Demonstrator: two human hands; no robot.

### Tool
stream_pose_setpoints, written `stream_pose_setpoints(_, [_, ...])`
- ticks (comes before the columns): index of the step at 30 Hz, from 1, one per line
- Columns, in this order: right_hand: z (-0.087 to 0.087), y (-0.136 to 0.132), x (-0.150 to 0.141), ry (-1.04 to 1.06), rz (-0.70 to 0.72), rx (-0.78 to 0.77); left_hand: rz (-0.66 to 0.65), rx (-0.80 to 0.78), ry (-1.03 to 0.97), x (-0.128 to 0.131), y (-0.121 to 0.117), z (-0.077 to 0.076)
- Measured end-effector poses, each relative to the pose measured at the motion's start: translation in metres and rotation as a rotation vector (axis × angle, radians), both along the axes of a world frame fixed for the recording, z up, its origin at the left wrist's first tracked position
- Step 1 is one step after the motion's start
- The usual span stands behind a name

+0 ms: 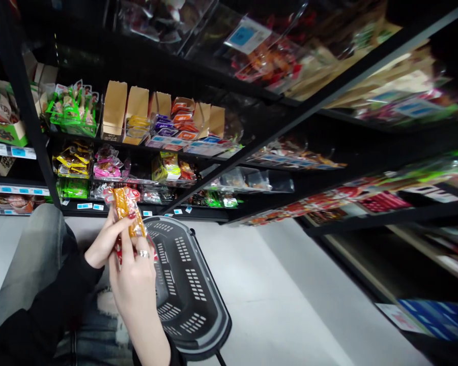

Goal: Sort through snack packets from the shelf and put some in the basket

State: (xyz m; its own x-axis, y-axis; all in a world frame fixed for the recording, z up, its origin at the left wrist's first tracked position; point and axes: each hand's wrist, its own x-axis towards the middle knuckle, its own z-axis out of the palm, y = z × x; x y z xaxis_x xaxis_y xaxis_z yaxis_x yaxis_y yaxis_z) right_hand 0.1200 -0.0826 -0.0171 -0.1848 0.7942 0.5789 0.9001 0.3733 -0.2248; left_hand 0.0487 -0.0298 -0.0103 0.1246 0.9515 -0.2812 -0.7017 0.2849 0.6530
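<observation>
A shiny snack packet (124, 202), orange-yellow in the middle with red and clear ends, is held up in front of my knees. My left hand (106, 243) grips it from the left, its thumb with dark red nail lying across the front. Around the lower part of the packet are the fingers of my right hand (134, 274), which wears a silver ring. Red wrapping shows beside and below the fingers; whether it belongs to the same packet I cannot tell. Under and right of my hands is a black shopping basket (194, 277) with slotted holes.
Black shelves ahead carry green snack packets (73, 108), open cardboard boxes (114, 107), yellow packets (75, 158) and pink packets (107, 163). A slanting shelf post (309, 109) crosses the view. Pale floor (259, 284) lies right of the basket; blurred shelving stands beyond it.
</observation>
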Motion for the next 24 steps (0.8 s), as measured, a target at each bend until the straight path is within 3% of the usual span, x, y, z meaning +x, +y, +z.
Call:
stream_pose_setpoints(4, [0.019,-0.005,0.018,0.251,0.217,-0.242,0.048,-0.009,0.086,-0.010,0.006,-0.003])
stream_pose_setpoints(6, [0.026,0.002,0.032,0.443,0.180,-0.277,0.024,0.004,0.091,-0.014,0.007,-0.004])
stream_pose_setpoints(9, [0.026,0.023,0.051,0.647,0.012,-0.359,-0.049,0.014,0.082,-0.017,0.006,-0.004])
stream_pose_setpoints(13, [0.015,0.044,0.059,0.784,0.132,-0.658,-0.072,-0.037,0.100,-0.016,0.003,-0.001])
stream_pose_setpoints(24, [-0.005,0.033,0.045,1.076,0.076,-0.567,-0.082,-0.071,0.087,-0.013,0.005,-0.006])
